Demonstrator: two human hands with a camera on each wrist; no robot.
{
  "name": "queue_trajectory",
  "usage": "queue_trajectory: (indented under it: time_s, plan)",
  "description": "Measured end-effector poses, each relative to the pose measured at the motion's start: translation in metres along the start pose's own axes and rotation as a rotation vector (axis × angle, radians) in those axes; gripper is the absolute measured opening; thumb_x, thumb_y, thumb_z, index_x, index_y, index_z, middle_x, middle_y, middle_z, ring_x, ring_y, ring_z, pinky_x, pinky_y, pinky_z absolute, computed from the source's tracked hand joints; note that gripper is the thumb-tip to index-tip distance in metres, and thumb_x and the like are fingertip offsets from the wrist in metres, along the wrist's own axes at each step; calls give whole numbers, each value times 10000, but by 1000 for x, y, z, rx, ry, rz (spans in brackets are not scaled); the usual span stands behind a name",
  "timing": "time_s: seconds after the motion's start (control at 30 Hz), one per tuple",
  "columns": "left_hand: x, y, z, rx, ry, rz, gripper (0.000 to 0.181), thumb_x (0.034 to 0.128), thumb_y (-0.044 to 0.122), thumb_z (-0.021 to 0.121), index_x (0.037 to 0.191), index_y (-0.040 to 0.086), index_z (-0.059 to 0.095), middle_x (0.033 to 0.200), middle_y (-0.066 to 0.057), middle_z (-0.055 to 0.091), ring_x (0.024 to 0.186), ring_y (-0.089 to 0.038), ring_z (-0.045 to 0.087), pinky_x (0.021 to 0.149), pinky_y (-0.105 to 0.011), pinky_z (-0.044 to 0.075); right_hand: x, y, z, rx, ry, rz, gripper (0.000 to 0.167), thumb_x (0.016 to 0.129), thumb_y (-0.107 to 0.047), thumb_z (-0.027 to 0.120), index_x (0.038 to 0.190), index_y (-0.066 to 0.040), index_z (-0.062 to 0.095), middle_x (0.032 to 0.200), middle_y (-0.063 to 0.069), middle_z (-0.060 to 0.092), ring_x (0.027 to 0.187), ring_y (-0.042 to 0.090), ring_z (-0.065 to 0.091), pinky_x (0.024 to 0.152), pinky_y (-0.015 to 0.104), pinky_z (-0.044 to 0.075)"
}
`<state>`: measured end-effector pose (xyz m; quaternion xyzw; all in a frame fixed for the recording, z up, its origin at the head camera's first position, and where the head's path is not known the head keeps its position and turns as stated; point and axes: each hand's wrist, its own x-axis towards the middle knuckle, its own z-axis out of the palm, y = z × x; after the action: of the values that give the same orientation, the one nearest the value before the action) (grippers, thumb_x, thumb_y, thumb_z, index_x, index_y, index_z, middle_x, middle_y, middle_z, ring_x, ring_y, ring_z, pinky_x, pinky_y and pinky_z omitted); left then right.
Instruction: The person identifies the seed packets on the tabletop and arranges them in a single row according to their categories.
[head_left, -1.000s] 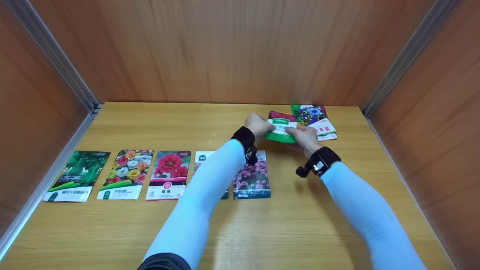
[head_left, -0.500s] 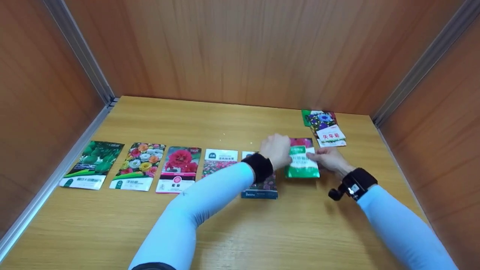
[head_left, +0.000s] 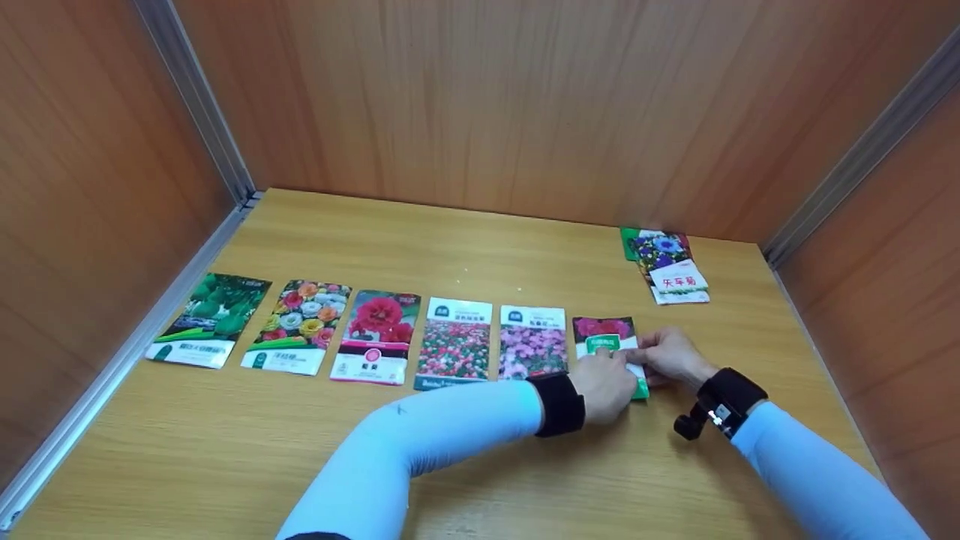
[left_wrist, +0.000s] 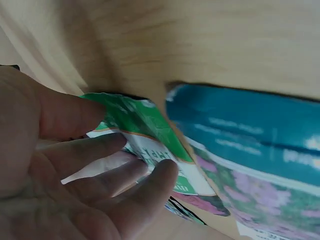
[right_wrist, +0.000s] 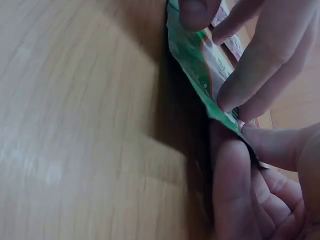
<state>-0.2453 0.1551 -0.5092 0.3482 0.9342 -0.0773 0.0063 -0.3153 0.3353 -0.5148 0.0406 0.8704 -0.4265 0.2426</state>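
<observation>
A green-and-white seed packet (head_left: 604, 328) with pink flowers on top is at the right end of a row of packets. My right hand (head_left: 673, 356) pinches its right edge, thumb above and fingers beneath, as the right wrist view shows; that edge is lifted off the table. My left hand (head_left: 607, 386) lies over its lower left part, fingers extended and fingertips touching the printed face (left_wrist: 150, 150). To its left lies a purple-flower packet (head_left: 532, 341), apart from it by a narrow gap; the left hand partly hides its lower corner.
Further left in the row lie a white-topped packet (head_left: 454, 345), a red-flower packet (head_left: 376, 334), a mixed-flower packet (head_left: 300, 322) and a green packet (head_left: 214, 315). Overlapping packets (head_left: 667, 262) lie at the back right. Wooden panels (head_left: 450, 112) enclose the table's back and sides.
Both hands have brought the green-and-white packet from near the overlapping packets toward the front, to the row's right end. The left hand has shifted from its left edge onto its face.
</observation>
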Motion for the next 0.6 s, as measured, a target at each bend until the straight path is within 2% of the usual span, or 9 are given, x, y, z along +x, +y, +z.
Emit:
queue_trajectory:
  time_s: [0.23, 0.4, 0.6]
  plan:
    - [-5, 4, 0, 23, -45, 16, 285, 1044, 368, 625, 1248, 219, 757, 1320, -46, 669, 1089, -196, 612, 782, -317, 603, -3, -1, 2, -125, 49, -1, 235, 984, -299, 787, 887, -88, 757, 733, 8, 663, 597, 148, 621, 553, 261, 537]
    - [-5, 5, 2, 29, -40, 9, 273, 1039, 368, 626, 1222, 216, 761, 1265, -37, 678, 1059, -193, 611, 748, -313, 598, -4, -2, 2, -177, 66, -11, 278, 980, -313, 790, 816, -98, 726, 662, 16, 650, 559, 155, 611, 532, 257, 517]
    - [-5, 4, 1, 13, -77, 3, 316, 1040, 376, 625, 1279, 210, 748, 1326, -40, 663, 1078, -198, 608, 753, -323, 606, -5, -3, 1, -277, 91, -26, 310, 955, -352, 806, 760, -121, 738, 629, -10, 623, 578, 159, 576, 542, 259, 429]
